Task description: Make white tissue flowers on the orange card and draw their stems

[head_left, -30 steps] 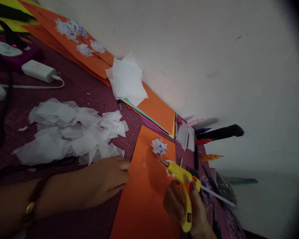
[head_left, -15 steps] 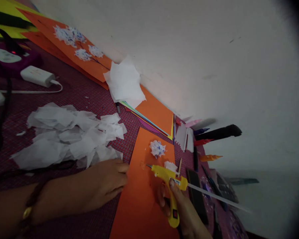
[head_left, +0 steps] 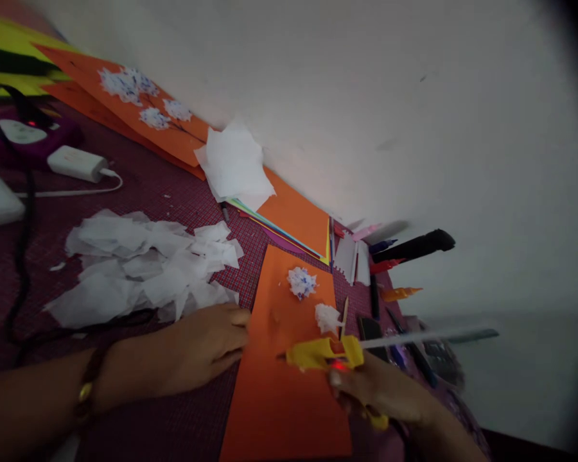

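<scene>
My right hand (head_left: 385, 391) is wrapped round a yellow glue gun (head_left: 313, 354) with a clear glue stick poking out of its back. Its dark nozzle points left, over the orange sheet (head_left: 284, 410). A glue spot shows faintly on that sheet. Two crumpled tissue puffs sit near its far end: a blue-and-white puff (head_left: 302, 282) and a white puff (head_left: 327, 318). My left hand (head_left: 207, 346) rests at the sheet's left edge, fingers loosely bent and holding nothing I can see; a bracelet circles its wrist.
Loose white tissue pieces (head_left: 149, 269) lie beyond my left hand, with a black cable near them. A power strip (head_left: 33, 135) and white adapter (head_left: 77, 163) sit at left. Against the wall lean orange cards (head_left: 125, 115); a pencil (head_left: 344, 314) and several pens are at right.
My right hand has drawn the glue gun back from the glue spot, toward me, and tilted it so that its handle now points right. My left hand stays by the sheet's edge.
</scene>
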`<state>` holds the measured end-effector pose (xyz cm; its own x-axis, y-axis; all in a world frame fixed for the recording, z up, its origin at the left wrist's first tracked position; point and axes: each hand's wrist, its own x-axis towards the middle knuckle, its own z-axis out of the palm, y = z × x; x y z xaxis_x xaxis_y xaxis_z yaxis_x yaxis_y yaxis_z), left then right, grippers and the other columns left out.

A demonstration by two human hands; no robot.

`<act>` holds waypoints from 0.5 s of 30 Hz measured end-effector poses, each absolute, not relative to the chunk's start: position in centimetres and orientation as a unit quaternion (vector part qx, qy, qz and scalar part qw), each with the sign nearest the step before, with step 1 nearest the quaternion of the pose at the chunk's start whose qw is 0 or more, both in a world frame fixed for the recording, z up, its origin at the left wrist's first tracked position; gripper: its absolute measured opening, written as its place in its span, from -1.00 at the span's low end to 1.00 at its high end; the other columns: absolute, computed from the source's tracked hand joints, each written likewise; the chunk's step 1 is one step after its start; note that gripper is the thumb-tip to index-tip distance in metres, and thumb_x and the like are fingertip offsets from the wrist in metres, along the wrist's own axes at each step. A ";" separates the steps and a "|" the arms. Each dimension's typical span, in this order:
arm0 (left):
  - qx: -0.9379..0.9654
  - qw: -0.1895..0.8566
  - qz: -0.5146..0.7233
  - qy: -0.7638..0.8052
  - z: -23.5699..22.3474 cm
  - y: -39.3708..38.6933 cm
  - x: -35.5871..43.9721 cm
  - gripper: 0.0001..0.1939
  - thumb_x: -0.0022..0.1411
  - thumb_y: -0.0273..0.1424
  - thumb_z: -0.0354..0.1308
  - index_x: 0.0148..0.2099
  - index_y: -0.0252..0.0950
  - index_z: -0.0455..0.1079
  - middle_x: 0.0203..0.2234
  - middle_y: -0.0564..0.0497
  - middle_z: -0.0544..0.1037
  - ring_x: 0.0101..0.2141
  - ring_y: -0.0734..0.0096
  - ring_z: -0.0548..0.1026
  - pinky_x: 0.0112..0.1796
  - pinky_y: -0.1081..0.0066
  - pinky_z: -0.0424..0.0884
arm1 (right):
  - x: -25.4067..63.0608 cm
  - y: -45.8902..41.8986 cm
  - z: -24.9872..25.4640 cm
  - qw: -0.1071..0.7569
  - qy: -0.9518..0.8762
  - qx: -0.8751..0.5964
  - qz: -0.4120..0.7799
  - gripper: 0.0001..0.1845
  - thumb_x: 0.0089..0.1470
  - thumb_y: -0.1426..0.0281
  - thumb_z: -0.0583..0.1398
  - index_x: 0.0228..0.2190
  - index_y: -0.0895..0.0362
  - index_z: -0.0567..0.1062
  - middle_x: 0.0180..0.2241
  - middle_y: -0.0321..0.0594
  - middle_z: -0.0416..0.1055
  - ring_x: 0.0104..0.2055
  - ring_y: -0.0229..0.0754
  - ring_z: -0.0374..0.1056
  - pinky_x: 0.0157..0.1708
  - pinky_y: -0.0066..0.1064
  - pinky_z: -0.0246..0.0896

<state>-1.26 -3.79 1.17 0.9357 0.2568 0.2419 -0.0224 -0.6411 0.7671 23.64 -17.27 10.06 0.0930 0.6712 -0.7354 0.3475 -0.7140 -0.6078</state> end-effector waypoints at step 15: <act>0.892 0.400 0.126 0.170 3.4 -5.3 -0.9 -0.91 0.10 -0.51 -0.01 -0.41 -0.29 0.30 -0.53 0.11 0.37 -0.47 0.49 0.33 -0.46 0.54 0.22 | 19.0 -18.4 4.5 0.631 -0.266 -0.408 0.604 -0.53 -0.05 -0.04 0.15 -0.44 0.15 0.37 -0.51 -0.29 0.37 -0.74 -0.45 0.07 -0.67 -0.53 -0.04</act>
